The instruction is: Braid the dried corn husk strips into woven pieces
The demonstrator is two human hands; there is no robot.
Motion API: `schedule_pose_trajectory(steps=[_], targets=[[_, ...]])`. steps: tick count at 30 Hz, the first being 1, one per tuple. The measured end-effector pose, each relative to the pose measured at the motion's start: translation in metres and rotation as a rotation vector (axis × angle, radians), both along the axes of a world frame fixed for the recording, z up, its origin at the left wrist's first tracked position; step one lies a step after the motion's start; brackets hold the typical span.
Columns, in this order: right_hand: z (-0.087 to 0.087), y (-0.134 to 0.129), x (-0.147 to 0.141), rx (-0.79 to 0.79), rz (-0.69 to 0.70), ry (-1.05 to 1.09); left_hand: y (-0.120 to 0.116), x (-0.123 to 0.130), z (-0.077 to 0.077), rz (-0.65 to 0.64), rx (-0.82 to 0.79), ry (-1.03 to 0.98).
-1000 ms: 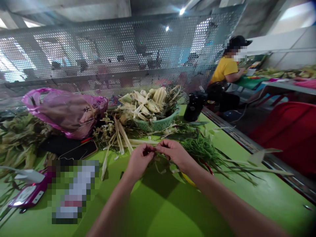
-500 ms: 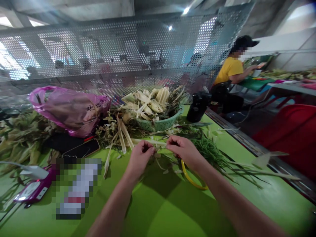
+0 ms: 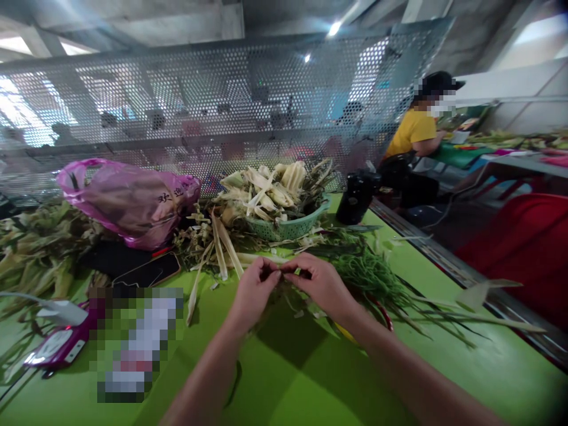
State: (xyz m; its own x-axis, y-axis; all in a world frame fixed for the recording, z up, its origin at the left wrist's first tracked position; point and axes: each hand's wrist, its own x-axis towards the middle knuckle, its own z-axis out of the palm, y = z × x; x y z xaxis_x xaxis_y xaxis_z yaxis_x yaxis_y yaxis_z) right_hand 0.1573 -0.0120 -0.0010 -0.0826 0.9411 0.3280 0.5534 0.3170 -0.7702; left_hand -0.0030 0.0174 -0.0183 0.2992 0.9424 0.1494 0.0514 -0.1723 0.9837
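Perforated metal panel [image 3: 199, 100] stands behind the green table [image 3: 284, 378], and beyond its right end a person in a yellow top [image 3: 412, 130] sits sideways at another table. Both bare hands meet over the near middle — left hand [image 3: 254, 291] and right hand [image 3: 322, 284] with thumb and fingertips pinched together, the two pinches just about touching. Whether anything sits between them is too small to tell. Pale scraps [image 3: 298, 313] lie on the table just under and beside the fingers, and a husk strip [image 3: 249, 258] lies right behind them. Past that, a green basket [image 3: 286, 229] is heaped with dry husks [image 3: 266, 192]; longer strips [image 3: 227, 248] lean out to its left. Green strands [image 3: 370, 275] lie in a tangle beside the right hand, with a yellow loop [image 3: 346, 332] partly under that forearm. Off left are a pink bag [image 3: 126, 204], a phone [image 3: 151, 269] and a purple device [image 3: 53, 349] — a black bottle [image 3: 356, 198] stands right of the basket.
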Motion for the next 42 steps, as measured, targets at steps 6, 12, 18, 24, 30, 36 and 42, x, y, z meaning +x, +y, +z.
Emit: schedule_pose_trajectory(steps=[6, 12, 18, 24, 30, 36, 42], targets=[[0.000, -0.006, -0.005, 0.042, -0.105, -0.159, 0.000, 0.000, 0.000, 0.029, 0.064, 0.081], [0.000, -0.007, -0.008, 0.042, -0.121, -0.273, 0.000, 0.001, -0.001, 0.025, 0.068, 0.142], [0.000, -0.004, -0.008, 0.018, -0.108, -0.171, 0.000, 0.001, 0.000, 0.009, 0.015, 0.078], [-0.009, 0.000, -0.005, -0.076, -0.101, -0.014, -0.001, 0.002, 0.001, 0.009, -0.006, 0.055], [-0.010, 0.001, -0.005, -0.093, -0.075, 0.008, -0.001, 0.002, -0.001, 0.034, 0.138, 0.159], [-0.003, -0.003, -0.005, -0.028, -0.068, -0.099, 0.000, 0.000, -0.003, 0.066, 0.194, 0.265], [-0.002, -0.003, -0.003, 0.004, -0.064, -0.103, 0.000, -0.001, 0.000, 0.023, 0.176, 0.236]])
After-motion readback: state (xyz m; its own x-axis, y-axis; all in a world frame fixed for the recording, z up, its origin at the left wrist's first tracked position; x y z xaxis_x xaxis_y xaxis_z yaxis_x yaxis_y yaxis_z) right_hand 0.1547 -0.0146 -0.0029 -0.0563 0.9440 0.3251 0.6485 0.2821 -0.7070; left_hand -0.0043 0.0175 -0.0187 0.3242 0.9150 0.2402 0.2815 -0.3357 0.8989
